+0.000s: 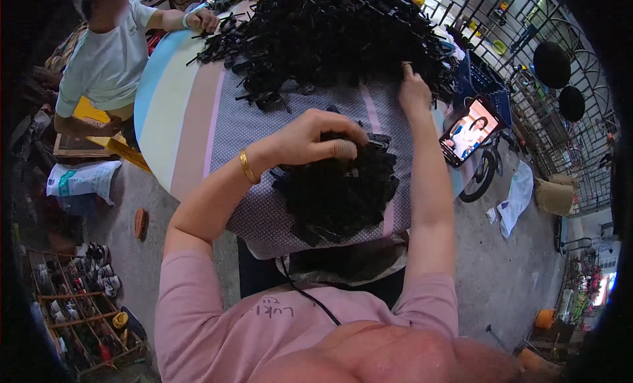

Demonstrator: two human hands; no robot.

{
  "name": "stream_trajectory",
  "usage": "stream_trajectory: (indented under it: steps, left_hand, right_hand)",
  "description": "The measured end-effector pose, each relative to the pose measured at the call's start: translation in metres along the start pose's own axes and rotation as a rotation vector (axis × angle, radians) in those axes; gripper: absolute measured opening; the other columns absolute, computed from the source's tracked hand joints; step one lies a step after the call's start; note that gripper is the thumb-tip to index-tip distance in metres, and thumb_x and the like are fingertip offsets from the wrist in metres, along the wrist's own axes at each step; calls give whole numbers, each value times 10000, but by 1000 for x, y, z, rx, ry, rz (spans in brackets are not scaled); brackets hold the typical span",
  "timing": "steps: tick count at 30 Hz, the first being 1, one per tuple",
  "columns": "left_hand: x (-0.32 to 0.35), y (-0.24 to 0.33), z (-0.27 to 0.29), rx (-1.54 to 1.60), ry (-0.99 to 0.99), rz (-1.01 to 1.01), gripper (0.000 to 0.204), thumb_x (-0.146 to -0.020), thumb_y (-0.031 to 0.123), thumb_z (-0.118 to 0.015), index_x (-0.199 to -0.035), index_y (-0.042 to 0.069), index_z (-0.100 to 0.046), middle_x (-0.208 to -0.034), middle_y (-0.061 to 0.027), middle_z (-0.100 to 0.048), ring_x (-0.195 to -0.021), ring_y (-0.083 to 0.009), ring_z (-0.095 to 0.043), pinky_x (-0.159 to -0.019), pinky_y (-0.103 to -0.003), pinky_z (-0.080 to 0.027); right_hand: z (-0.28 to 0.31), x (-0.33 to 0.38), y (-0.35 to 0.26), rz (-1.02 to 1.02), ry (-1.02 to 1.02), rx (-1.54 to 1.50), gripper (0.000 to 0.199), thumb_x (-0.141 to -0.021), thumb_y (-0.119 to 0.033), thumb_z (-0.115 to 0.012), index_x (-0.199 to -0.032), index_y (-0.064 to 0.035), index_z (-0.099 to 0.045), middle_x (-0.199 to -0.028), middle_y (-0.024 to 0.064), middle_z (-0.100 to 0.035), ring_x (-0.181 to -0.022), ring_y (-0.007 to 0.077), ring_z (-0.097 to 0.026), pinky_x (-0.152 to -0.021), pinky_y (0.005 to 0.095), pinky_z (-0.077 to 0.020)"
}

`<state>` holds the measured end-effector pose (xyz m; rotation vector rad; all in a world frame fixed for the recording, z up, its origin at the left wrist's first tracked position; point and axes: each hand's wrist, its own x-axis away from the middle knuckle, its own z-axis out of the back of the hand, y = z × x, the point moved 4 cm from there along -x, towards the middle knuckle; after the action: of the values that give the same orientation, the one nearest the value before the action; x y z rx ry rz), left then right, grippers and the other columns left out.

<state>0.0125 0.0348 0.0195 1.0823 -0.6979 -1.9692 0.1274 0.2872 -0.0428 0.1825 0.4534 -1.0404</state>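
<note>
Surface (191, 119) carries the lot. Far heap (316, 40) of black pcs is the biggest mass: prob. heavy overall, loose, apt to slide if pulled low, so best taken from top or edge. Near pile (336, 202), on the person's side, is smaller w/ similar pcs, prob. tangly. L grip (316, 139) is over near pile, curled, thumb close to fingertips; can't tell if a pc's pinched. R grip (415, 93) is at far heap's edge, index out; can't tell re hold. Stray pcs (211, 50) look thin, light, prob. stiffish; pinch mid-length.
</note>
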Motion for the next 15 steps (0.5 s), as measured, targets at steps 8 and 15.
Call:
stream_trajectory:
  steps: [8, 15]
  left_hand:
    - [6, -34, 17, 308, 348, 288, 261, -848, 148, -567, -1050, -16, -558, -950, -58, -599, -897, -102, -554, -792, -228, -447]
    - [10, -45, 26, 424, 546, 400, 551, -804, 143, -622, -1249, -13, -337, -1118, -109, -511, -1003, -152, -515, -838, -269, -449]
  right_hand:
    - [16, 3, -2, 108, 176, -44, 149, -761, -123, -528, -873, -46, -589, -858, 157, -609, -760, 327, -601, -644, 400, -494]
    - [95, 66, -103, 252, 62, -1111, 142, -732, -92, -665, -832, -5, -615, -710, 70, -613, -629, 118, -574, -575, 229, -456]
